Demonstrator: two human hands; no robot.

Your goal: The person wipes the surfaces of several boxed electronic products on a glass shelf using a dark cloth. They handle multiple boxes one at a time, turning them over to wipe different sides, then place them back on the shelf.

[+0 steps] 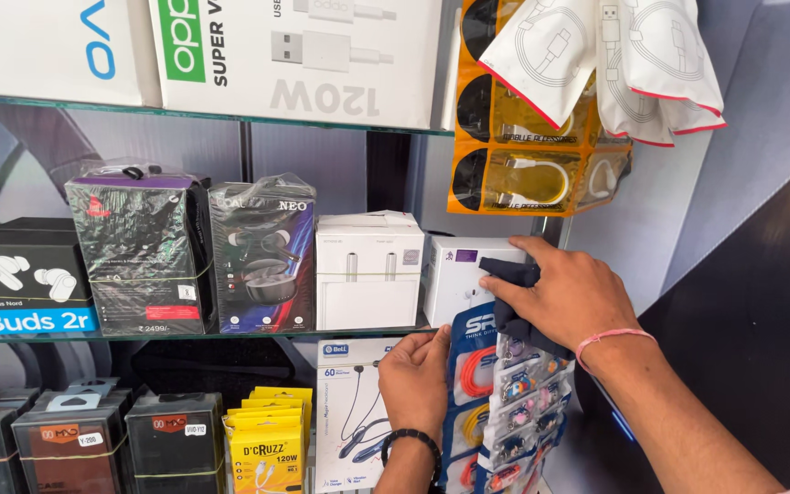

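My right hand [571, 295] presses a dark cloth [508, 274] against the white box [457, 274] at the glass shelf's [139, 336] right end; my left hand [416, 375], fingers curled, steadies the hanging blue cable strip [477, 366].

On the middle glass shelf [185, 337] we count five boxes, two film-wrapped dark ones [144, 252] and three others, while above stand two large white cartons [294, 59] and below three small black boxes [70, 444].

Phone-accessory shop: glass shelves [185, 337] stacked with boxed earbuds [25, 284], charger boxes [368, 272], hanging cable packs [514, 137].
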